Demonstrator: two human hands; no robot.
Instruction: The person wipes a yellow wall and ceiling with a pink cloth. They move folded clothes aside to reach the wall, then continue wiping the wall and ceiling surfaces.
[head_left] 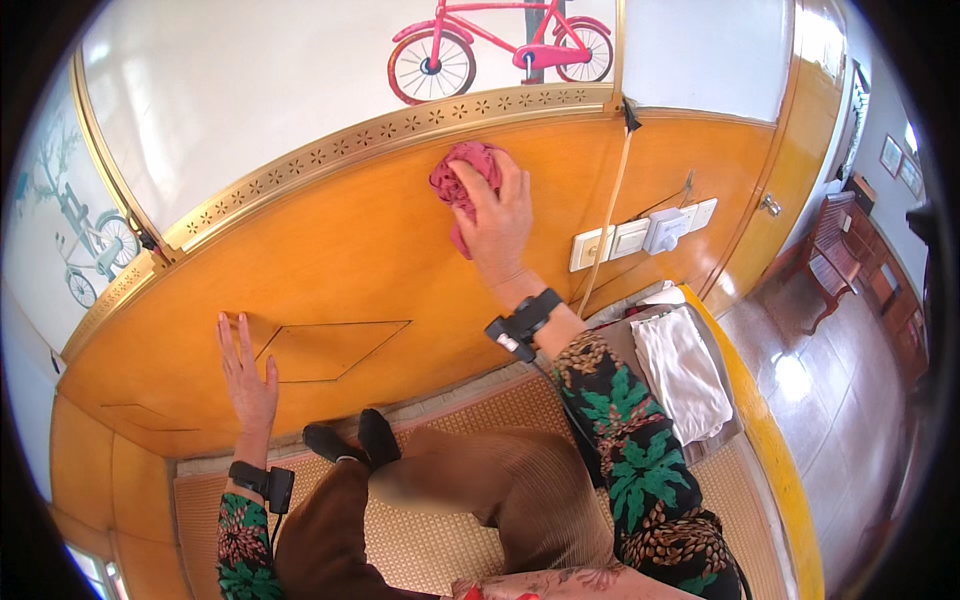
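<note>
A crumpled dark-pink cloth point(466, 172) is bunched under my right hand point(497, 215), whose fingers grip it against the orange wooden panel point(350, 240). This spot lies just below the gold patterned trim point(400, 128). Lower on the left, my left hand point(247, 375) rests with straight fingers on the same panel and holds nothing. Beside its thumb, thin dark lines mark out a slanted four-sided shape point(335, 350) on the wood. Each wrist has a black strap with a small device on it.
Several white wall switches and sockets point(630, 237) sit right of my right hand, with a pale cord point(612, 200) hanging past them. Folded white fabric point(683, 370) lies on the woven mat's point(430, 535) right side, by the yellow edge point(775, 450). Beyond stand a door and a wooden chair point(833, 255).
</note>
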